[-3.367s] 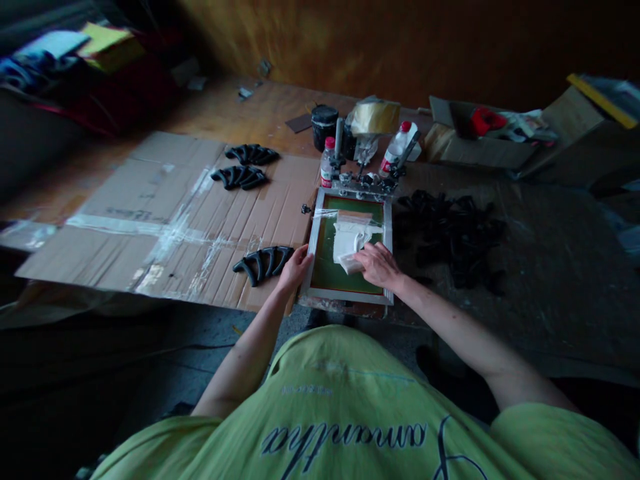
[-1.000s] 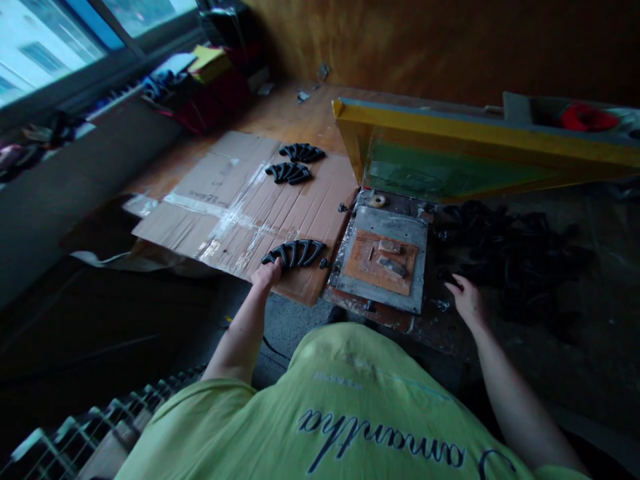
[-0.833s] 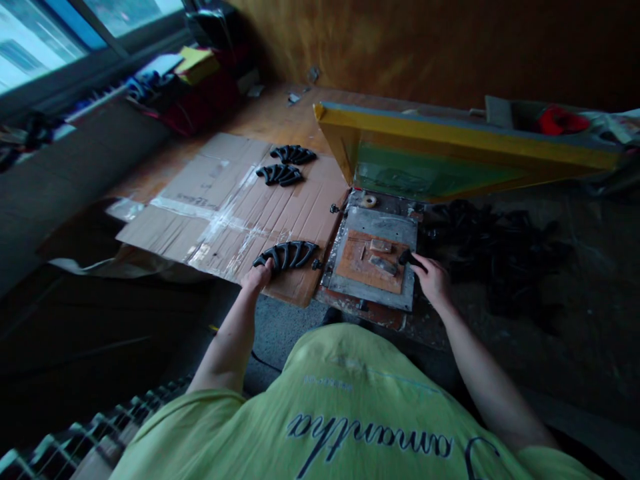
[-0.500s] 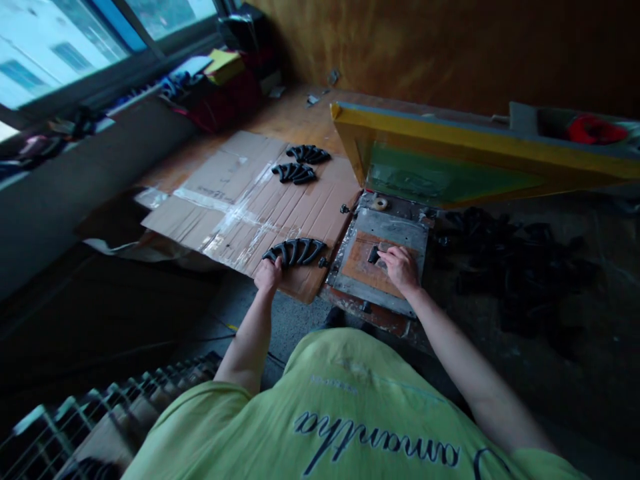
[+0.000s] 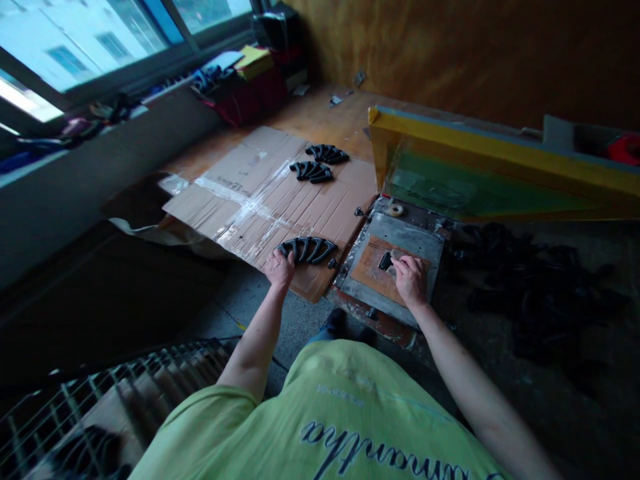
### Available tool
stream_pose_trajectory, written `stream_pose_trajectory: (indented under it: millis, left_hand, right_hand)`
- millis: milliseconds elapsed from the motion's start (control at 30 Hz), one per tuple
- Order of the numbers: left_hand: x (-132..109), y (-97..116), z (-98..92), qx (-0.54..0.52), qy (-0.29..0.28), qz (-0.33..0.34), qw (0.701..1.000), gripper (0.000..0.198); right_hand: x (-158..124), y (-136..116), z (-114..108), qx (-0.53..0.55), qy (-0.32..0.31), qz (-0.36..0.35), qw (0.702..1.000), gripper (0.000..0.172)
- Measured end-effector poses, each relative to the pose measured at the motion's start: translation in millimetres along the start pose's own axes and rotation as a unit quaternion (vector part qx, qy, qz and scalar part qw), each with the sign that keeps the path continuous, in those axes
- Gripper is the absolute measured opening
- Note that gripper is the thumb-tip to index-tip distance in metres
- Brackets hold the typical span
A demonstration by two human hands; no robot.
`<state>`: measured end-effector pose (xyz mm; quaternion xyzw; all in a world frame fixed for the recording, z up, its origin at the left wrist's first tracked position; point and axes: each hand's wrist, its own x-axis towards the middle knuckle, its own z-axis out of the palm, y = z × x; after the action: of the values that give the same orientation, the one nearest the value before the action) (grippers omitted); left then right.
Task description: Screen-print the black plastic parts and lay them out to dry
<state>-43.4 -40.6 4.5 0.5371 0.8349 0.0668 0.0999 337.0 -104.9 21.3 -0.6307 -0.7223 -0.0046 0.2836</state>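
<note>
On the flattened cardboard, my left hand (image 5: 280, 268) has its fingers closed at the left end of a fanned row of black curved pieces (image 5: 311, 249), on the end piece, which it partly hides. My right hand (image 5: 411, 279) rests over the brown board on the flat metal plate (image 5: 361, 273). Its fingertips pinch the right end of a short black piece (image 5: 385, 261) lying on that board. Behind the plate a yellow-edged frame with a green mesh screen (image 5: 440, 183) is tilted up.
Two more groups of black pieces (image 5: 320, 162) lie farther back on the cardboard (image 5: 235, 193). A dark heap of similar pieces (image 5: 540, 287) is right of the plate. A tape roll (image 5: 395, 210) sits at the plate's back edge. A wire rack (image 5: 100, 400) stands at lower left.
The view has shifted, so the bench sits farther right and the window shows more. Both hands stay at the same pieces, the left fingers at the row's end and the right at the board.
</note>
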Motion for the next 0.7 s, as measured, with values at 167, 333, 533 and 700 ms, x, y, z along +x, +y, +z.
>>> stream_pose_trajectory:
  millis: [167,333,533,700]
  left_hand:
    - [-33,27,19.8,-0.008,0.036,0.143,0.989,0.059]
    - [-36,42,26.0,-0.019,0.001,0.130,0.991,0.066]
    - [1,26,24.6,-0.027,-0.010,0.180,0.983,0.059]
    - [79,18,14.2,-0.023,-0.023,0.253,0.967,0.055]
  right_hand:
    - [0,1,-2,0.026,0.001,-0.001,1.000,0.031]
    - [0,2,-3,0.048,-0.001,0.004,0.999,0.033]
    - [-4,4,2,0.033,0.016,0.010,0.999,0.032]
    - [-6,0,6,0.041,0.038,0.060,0.997,0.032]
